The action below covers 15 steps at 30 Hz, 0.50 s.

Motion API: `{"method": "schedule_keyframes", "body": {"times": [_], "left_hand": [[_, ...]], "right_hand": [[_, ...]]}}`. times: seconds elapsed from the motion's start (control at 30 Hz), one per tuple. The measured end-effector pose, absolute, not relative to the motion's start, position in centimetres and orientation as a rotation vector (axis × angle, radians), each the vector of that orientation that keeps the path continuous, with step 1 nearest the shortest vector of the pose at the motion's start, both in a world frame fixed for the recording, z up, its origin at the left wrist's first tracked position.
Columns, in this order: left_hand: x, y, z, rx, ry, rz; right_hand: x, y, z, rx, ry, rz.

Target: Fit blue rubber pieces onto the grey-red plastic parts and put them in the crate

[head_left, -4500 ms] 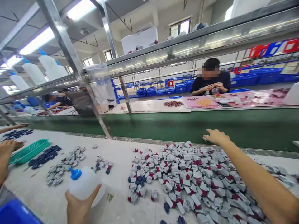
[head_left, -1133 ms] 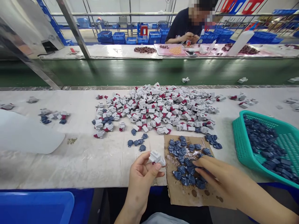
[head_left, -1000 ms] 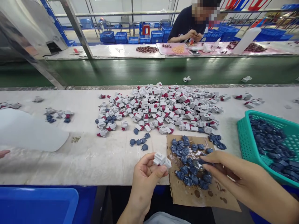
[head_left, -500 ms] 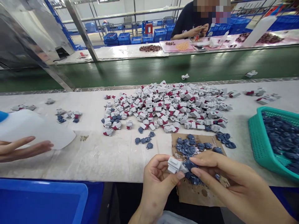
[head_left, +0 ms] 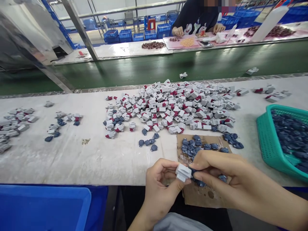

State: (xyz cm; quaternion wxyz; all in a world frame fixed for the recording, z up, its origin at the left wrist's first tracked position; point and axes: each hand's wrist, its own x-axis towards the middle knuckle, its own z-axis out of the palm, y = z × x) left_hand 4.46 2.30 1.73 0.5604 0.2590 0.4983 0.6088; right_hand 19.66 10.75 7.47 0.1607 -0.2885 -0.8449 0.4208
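Pinching a pale grey block (head_left: 183,172), the worker's left hand (head_left: 162,184) has thumb and fingers clamped along its hard, stepped edges. Facing it, the right hand (head_left: 223,175) has thumb and forefinger closed on a small dark blue piece (head_left: 193,171), mostly hidden from me, right up against the block's end; whether the two are joined I can't tell. Just beneath is a sheet of brown cardboard (head_left: 204,200), matte and stained with dark wet spots, bearing glossy, ridged blue lumps (head_left: 191,146). Beyond it spreads a jagged heap (head_left: 168,107) of angular grey blocks with maroon bits, on a white, scuffed table covering (head_left: 79,166). To the right stands a green plastic basket (head_left: 266,138), its walls perforated, holding more dark blue pieces (head_left: 288,131). At the near left is a smooth blue tray (head_left: 43,205). Past the heap runs a sleek green belt (head_left: 144,69), and across it sits another person (head_left: 196,21) in a dark printed shirt.
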Motion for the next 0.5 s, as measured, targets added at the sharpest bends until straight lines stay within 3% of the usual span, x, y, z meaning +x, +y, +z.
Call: {"method": "schedule_keyframes", "body": {"times": [0.4,0.5], "left_hand": [[5.2,2.9,1.3,0.446,1.025,1.394],[2.4,0.1,3.4,0.390,1.204,1.443]], "right_hand": [[19.2,11.6,5.4,-0.956,-2.181,1.614],[21.2,12.6,6.2,-1.041,-2.208,1.301]]}}
